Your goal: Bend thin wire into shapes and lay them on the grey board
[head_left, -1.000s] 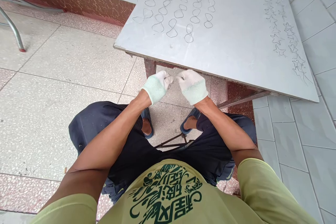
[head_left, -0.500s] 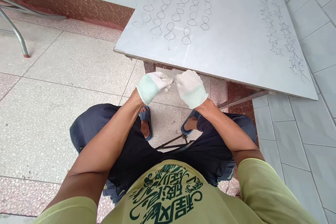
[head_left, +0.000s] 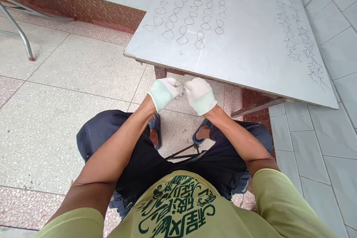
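My left hand [head_left: 170, 90], in a white glove with a mint cuff, is closed in a pinch on a thin wire [head_left: 183, 79]. Facing it, my right hand [head_left: 198, 93], gloved alike, has its fingers closed on the same wire from the other side. Both hands nearly meet just off the front edge of the white tabletop [head_left: 237, 59]. Most of the wire is covered by the gloves, so its shape is hard to make out. Rows of wire figure-eight loops [head_left: 199, 40] lie on the tabletop beyond my hands.
Wire star shapes [head_left: 292, 50] lie in two rows on the tabletop's right side. A wooden table leg [head_left: 256, 106] slants beneath the edge. Grey wall tiles [head_left: 309, 141] are at the right; a metal-legged stool [head_left: 21, 31] stands at the far left. My sandalled feet rest on the speckled floor [head_left: 69, 126].
My hands have drawn slightly closer together, and the right has turned a little. Less of the wire shows above the gloves. The view has shifted slightly.
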Available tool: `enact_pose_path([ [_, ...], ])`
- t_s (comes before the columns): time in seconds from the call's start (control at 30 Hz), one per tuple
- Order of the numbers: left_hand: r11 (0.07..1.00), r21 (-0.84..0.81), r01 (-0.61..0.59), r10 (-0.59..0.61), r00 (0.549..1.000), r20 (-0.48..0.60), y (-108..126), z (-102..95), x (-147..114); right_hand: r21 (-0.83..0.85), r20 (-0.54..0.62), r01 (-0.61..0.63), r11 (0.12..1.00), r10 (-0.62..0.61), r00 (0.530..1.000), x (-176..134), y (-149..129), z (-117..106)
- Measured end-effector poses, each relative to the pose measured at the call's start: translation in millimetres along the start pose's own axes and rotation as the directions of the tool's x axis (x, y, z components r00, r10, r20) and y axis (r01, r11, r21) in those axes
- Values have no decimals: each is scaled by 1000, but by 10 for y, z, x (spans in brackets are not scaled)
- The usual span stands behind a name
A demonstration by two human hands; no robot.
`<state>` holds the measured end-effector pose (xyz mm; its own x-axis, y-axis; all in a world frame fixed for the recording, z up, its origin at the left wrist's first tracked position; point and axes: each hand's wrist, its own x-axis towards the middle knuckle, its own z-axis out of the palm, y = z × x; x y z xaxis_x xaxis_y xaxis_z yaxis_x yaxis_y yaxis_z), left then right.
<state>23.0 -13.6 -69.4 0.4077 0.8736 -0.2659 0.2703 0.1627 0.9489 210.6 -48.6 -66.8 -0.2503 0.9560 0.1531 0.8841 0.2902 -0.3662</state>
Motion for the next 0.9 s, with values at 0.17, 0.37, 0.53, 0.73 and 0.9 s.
enact_pose_path([
  [0.17,984,-179,10,-6,1000,22,26,-130,-23,439,3,-166,883,183,983,39,-60,-255],
  [0.37,984,-166,60,-50,997,63,29,-170,-56,799,175,-256,544,197,965,35,31,-251],
  [0.53,996,-88,1,0,1000,8,19,-186,-68,887,319,-364,284,193,928,120,130,-283],
  [0.73,997,47,-62,59,996,63,23,-179,-61,751,295,-370,547,224,929,98,29,-245],
  [0.9,998,60,-22,13,990,139,-10,-161,-21,794,174,-284,537,246,953,68,23,-90],
])
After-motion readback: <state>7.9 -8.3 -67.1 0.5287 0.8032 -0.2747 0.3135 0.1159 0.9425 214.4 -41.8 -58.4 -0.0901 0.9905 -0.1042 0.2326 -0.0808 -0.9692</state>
